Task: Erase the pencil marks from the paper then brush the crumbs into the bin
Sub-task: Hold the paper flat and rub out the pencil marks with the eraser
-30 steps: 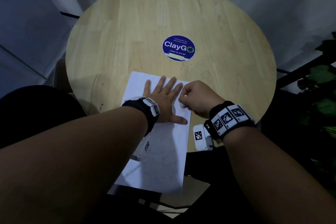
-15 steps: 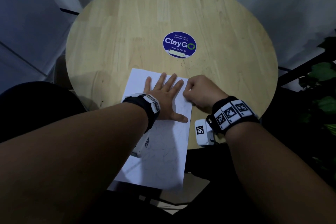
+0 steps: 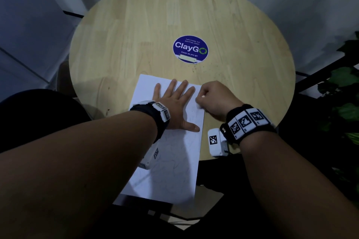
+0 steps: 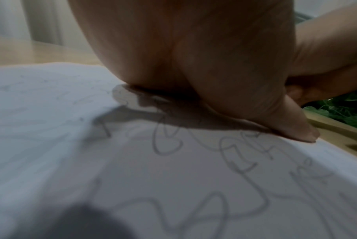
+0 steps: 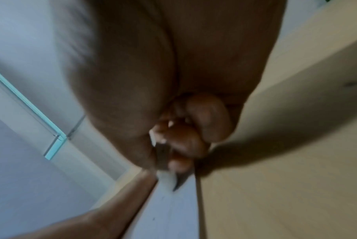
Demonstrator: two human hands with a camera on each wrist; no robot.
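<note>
My left hand (image 3: 175, 103) lies flat, fingers spread, on the paper (image 3: 171, 165) so the sheet cannot slide or buckle; the paper sits at the near edge of the round table (image 3: 136, 25), its lower part hanging past the rim. My right hand (image 3: 215, 99) is curled tight around a small white eraser (image 3: 203, 96), pressed on the sheet's right edge near its far corner. Pencil marks (image 4: 247, 161) remain below my left thumb; no bin is in view.
</note>
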